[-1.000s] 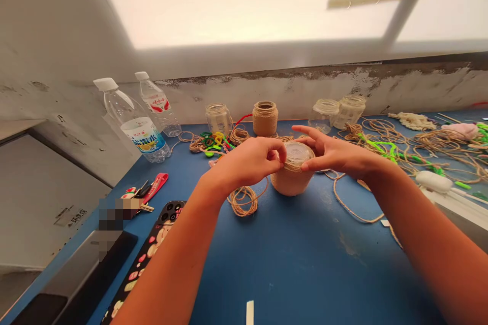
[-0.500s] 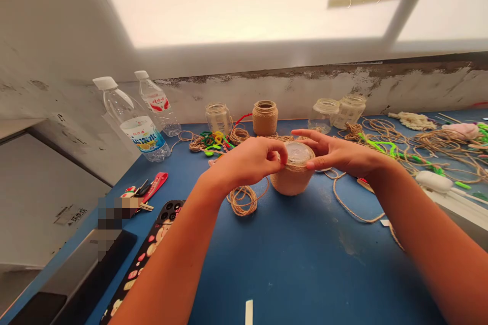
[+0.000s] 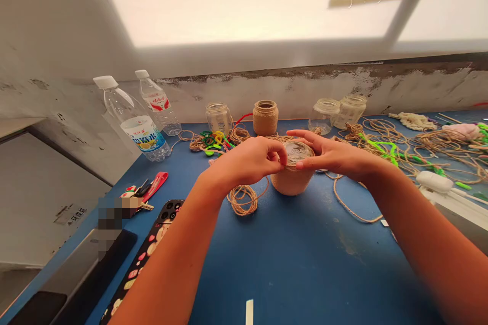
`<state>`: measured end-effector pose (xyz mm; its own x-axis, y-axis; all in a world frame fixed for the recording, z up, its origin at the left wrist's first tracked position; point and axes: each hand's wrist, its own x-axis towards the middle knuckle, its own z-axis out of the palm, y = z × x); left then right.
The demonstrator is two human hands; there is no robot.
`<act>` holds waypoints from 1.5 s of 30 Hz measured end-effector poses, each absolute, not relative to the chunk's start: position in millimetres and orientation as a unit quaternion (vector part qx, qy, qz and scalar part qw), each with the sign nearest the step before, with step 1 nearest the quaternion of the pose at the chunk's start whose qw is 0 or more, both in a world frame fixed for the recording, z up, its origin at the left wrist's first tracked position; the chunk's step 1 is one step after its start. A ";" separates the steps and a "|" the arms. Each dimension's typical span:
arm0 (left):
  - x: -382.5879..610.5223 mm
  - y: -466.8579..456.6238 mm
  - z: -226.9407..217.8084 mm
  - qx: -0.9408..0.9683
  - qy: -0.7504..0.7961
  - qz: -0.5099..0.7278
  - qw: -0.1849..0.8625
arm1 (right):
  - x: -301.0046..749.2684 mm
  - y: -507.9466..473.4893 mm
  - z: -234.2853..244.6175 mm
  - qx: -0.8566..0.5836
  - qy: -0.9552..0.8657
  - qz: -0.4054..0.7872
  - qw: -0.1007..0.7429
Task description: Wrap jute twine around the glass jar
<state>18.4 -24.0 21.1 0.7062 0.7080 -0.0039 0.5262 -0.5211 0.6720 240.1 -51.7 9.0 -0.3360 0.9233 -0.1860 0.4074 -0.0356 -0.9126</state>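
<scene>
A glass jar wrapped in brown twine stands on the blue table, with a clear round glass face turned up. At its top edge, on the left, my left hand pinches the twine, which appears to lead down to a small loose coil. Around the right of the top edge is my right hand, its thumb on the near side and its fingers reaching over the far side, the index finger stretched out. Some of the right fingertips are hidden behind the jar.
Behind stand another twine-wrapped jar and several bare glass jars. Two plastic bottles, keys and a patterned phone lie or stand at left. Tangled twine and pipe cleaners spread across the right.
My right thumb has slid left along the jar's top edge, and the right hand has shifted slightly left. My left hand keeps its pinch in nearly the same place.
</scene>
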 end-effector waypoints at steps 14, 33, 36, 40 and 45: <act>16.6 -24.7 20.7 0.865 0.367 0.136 0.314 | 249.2 -46.5 1.6 -0.501 -0.661 0.502 0.243; 16.6 -27.8 24.6 0.858 0.396 0.135 0.299 | 251.0 -43.3 -1.8 -0.482 -0.671 0.510 0.239; 16.4 -28.3 26.8 0.853 0.413 0.118 0.297 | 248.7 -44.8 0.7 -0.487 -0.667 0.511 0.237; 15.2 -29.6 30.3 0.851 0.423 0.111 0.290 | 246.1 -47.0 3.8 -0.497 -0.660 0.511 0.236; 13.9 -29.3 30.4 0.847 0.434 0.125 0.279 | 244.3 -48.9 6.2 -0.496 -0.656 0.518 0.235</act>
<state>13.9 -29.3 30.4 0.5917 0.8056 -0.0310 0.6661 -0.4668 0.5817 244.3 -48.9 6.2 -0.3969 0.8945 -0.2058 0.4079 -0.0290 -0.9126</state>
